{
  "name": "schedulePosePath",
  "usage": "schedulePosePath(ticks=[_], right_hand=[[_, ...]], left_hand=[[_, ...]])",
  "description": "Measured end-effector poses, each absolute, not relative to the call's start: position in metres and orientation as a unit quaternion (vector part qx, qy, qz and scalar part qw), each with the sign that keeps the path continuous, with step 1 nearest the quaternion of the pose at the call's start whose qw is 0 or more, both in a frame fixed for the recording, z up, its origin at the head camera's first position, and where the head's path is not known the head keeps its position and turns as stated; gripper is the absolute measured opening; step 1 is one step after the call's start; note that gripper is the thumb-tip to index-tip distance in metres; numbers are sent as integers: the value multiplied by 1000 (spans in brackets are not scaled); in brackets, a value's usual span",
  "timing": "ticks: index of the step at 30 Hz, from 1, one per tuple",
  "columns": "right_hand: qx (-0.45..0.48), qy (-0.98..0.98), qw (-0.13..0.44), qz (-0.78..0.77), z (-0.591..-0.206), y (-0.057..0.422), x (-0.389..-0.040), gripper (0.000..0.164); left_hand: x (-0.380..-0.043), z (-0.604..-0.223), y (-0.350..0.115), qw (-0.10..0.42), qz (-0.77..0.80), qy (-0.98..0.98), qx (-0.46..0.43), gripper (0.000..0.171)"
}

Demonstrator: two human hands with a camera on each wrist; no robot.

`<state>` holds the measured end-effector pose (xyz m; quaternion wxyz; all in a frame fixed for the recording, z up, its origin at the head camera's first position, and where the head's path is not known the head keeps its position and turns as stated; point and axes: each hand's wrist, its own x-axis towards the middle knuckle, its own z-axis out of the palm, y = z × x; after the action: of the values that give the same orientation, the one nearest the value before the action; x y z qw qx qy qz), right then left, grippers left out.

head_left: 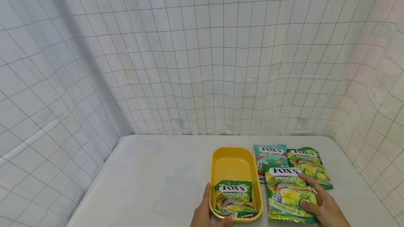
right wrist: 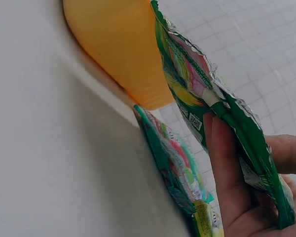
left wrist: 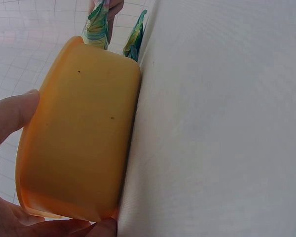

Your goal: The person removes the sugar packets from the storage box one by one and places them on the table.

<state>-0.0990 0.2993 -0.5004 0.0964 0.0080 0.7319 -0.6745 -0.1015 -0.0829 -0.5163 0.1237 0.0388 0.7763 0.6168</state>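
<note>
A green Fox's Spring Tea candy bag [head_left: 291, 195] is gripped by my right hand [head_left: 325, 206], thumb on its front and fingers behind. In the right wrist view the bag [right wrist: 207, 94] is raised off the table, edge-on to the camera. My left hand [head_left: 206, 211] holds the near left corner of a yellow plastic tray [head_left: 231, 165], as the left wrist view shows with the hand [left wrist: 12, 217] at the tray's outer wall [left wrist: 81, 128]. Another Spring Tea bag [head_left: 234, 199] lies inside the tray, at its near end.
Right of the tray lie a teal Mint Blossom candy bag [head_left: 271, 155] and another Spring Tea bag [head_left: 310, 167], partly covered by the held one in the head view. White table [head_left: 142, 185] extends leftward. Grid-patterned white curtains [head_left: 202, 62] surround the back and sides.
</note>
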Motion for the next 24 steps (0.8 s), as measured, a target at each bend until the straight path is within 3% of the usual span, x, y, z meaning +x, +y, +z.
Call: schedulePosePath(ticks=[8, 16, 24], right_hand=[[18, 731, 91, -676, -512, 294, -103, 73], [23, 665, 182, -724, -520, 294, -104, 64], [15, 674, 183, -716, -526, 292, -106, 55]], left_hand=[[-102, -517, -83, 126, 618, 776, 36, 115], [-101, -517, -83, 126, 620, 774, 37, 115], [-101, -516, -83, 125, 607, 784, 33, 116]])
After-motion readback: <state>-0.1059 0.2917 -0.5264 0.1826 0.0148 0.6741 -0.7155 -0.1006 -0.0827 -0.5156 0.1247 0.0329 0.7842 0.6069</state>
